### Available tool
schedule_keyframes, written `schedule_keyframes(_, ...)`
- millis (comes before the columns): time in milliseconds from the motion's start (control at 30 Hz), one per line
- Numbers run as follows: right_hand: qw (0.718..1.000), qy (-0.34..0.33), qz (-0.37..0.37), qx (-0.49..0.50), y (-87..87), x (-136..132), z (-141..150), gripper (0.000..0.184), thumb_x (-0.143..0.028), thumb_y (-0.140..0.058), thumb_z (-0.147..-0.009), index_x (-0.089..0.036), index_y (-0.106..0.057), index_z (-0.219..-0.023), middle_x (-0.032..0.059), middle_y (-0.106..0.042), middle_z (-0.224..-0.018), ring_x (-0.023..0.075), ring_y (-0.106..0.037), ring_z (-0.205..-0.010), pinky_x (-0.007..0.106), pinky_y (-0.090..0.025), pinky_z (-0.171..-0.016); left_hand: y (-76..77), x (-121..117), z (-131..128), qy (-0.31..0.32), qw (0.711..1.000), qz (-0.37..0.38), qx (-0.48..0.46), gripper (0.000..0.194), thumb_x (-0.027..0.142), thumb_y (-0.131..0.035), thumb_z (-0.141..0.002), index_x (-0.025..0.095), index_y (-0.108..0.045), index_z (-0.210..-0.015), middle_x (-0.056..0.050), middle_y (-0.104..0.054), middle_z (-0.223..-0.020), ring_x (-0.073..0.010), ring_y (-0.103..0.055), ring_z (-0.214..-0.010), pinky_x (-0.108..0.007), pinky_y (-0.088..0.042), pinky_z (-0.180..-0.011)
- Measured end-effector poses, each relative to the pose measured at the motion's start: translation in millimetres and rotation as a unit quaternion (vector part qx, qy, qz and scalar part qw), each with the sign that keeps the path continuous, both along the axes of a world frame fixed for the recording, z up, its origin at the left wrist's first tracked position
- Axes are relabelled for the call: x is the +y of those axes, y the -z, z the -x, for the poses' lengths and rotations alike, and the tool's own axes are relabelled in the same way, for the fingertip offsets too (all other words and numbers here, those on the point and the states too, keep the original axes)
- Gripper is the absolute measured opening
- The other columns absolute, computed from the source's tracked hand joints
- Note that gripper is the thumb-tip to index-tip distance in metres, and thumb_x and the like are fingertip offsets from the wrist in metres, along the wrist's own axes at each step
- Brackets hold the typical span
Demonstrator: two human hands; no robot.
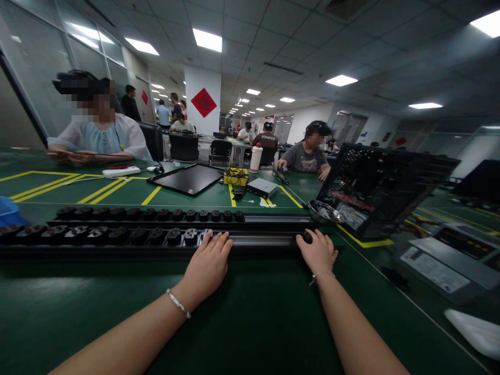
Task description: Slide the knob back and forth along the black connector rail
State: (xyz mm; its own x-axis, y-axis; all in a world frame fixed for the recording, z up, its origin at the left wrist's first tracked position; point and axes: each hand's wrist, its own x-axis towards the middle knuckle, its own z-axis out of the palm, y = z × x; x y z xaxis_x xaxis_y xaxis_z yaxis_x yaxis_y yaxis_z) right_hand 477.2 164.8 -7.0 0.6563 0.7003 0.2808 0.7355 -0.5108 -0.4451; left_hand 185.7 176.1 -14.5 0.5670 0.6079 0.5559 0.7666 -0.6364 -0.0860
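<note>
Two long black rails lie side by side on the green table. The near rail [265, 240] carries a row of black socket-like modules [138, 236], some with pale metal tops, and a bare grey channel toward its right. My left hand [210, 260] rests over the rail at the row's right end, fingers together and bent over it; the thumb is hidden. At the rail's right end, my right hand [318, 252] has thumb and fingers closed around a small round black piece [307, 237]. The far rail [269, 219] holds a similar row of modules.
Beyond the rails are a black panel [189, 178], a yellow box of cables [235, 176], a grey drive [262, 187] and a metal bowl [325, 211]. An open computer case [375, 182] and a power supply [449, 260] stand at right. Co-workers sit across the table.
</note>
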Motion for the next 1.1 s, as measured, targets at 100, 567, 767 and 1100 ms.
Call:
schedule_keyframes(100, 1.0, 0.002, -0.006, -0.001, 0.9, 0.4, -0.2, 0.05, -0.052, -0.042, -0.079, -0.029, -0.055, -0.121, 0.0032, -0.041, -0.14, 0.029, -0.025, -0.132, 0.059, -0.015, -0.106, 0.2, 0.0, -0.2, -0.001, 1.0, 0.001, 0.001, 0.042, 0.013, -0.043, -0.079, 0.015, -0.055, -0.12, -0.013, -0.055, -0.13, -0.0254, -0.051, -0.119, -0.048, -0.028, -0.109)
schedule_keyframes(567, 1.0, 0.007, -0.019, 0.006, 2.9, 3.1, -3.5, 0.049, -0.051, -0.043, -0.078, -0.027, -0.058, -0.118, 0.004, -0.044, -0.139, 0.0289, -0.028, -0.131, 0.057, -0.014, -0.107, -0.9, -1.0, -0.2, -0.008, 1.0, 0.006, 0.012, 0.041, 0.013, -0.043, -0.08, 0.014, -0.055, -0.119, -0.013, -0.055, -0.129, -0.0251, -0.05, -0.12, -0.047, -0.028, -0.11)
schedule_keyframes(767, 0.999, 0.016, -0.028, -0.001, 3.3, 3.8, -2.7, 0.051, -0.049, -0.044, -0.078, -0.025, -0.054, -0.121, 0.0038, -0.045, -0.138, 0.0276, -0.03, -0.13, 0.055, -0.017, -0.107, 1.4, 0.6, -0.2, -0.004, 1.0, -0.001, 0.004, 0.041, 0.014, -0.045, -0.079, 0.014, -0.056, -0.119, -0.013, -0.055, -0.129, -0.0249, -0.051, -0.119, -0.047, -0.028, -0.11)
schedule_keyframes(1100, 0.999, 0.019, -0.033, 0.019, 1.6, 3.2, -1.8, 0.047, -0.047, -0.045, -0.077, -0.024, -0.056, -0.117, 0.0036, -0.046, -0.137, 0.0265, -0.031, -0.128, 0.054, -0.014, -0.108, 1.7, 0.4, 0.3, -0.005, 1.0, -0.001, 0.003, 0.042, 0.014, -0.046, -0.078, 0.015, -0.056, -0.119, -0.012, -0.055, -0.13, -0.025, -0.049, -0.121, -0.047, -0.026, -0.11)
